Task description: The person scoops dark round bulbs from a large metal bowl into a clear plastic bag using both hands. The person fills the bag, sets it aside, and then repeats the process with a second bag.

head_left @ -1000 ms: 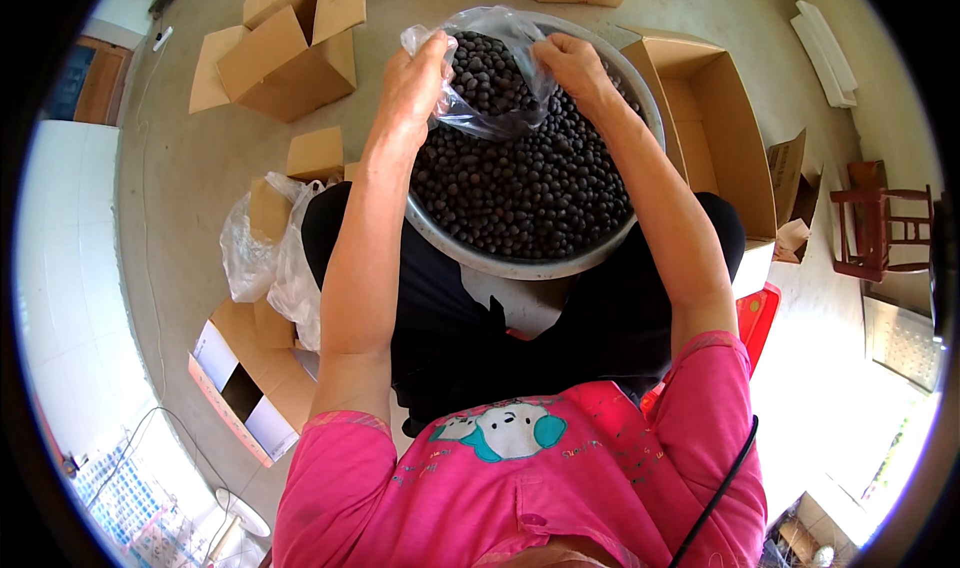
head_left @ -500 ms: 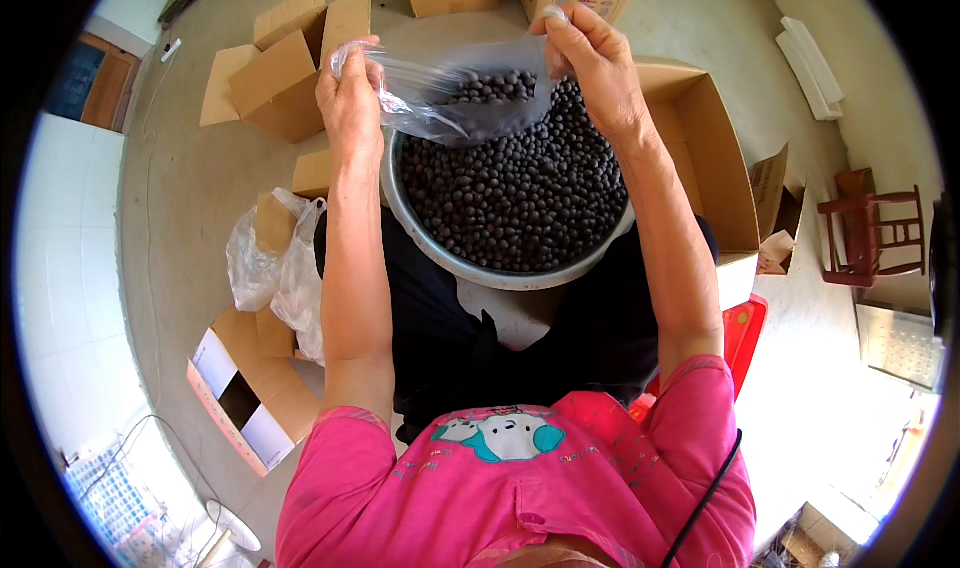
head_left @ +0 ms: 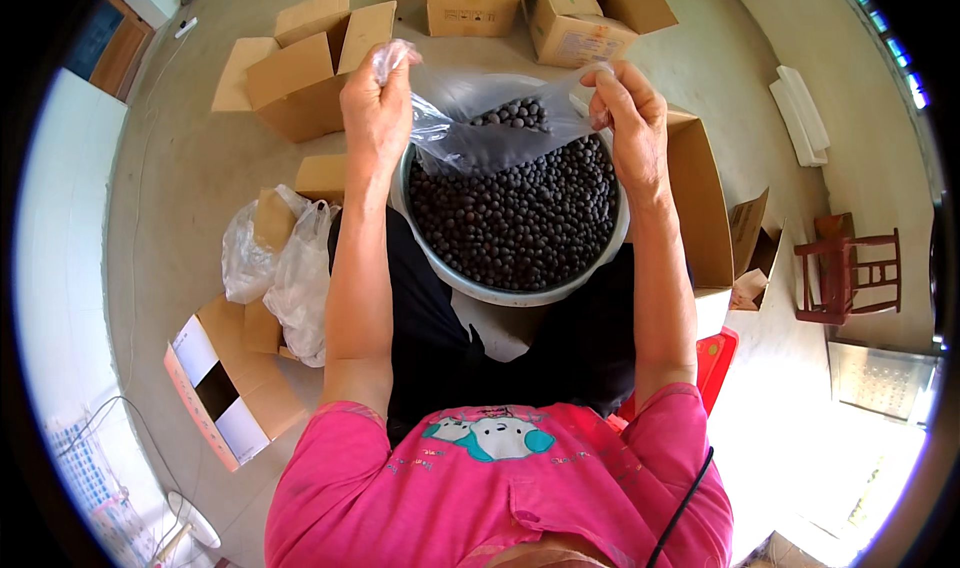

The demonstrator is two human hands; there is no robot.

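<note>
With its grip pinching the left end of a clear plastic bag (head_left: pixel 490 154), the left hand (head_left: pixel 378 118) draws it taut against the right hand (head_left: pixel 632 113), whose grip pinches the other end, above the far part of a round basin (head_left: pixel 500 297) filled with small dark balls (head_left: pixel 515 230).

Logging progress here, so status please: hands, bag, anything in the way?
Left hand and right hand both gripping clear plastic bag, stretched between them. Bag over far side of grey basin of dark round pieces. Nothing visibly blocking either hand.
</note>
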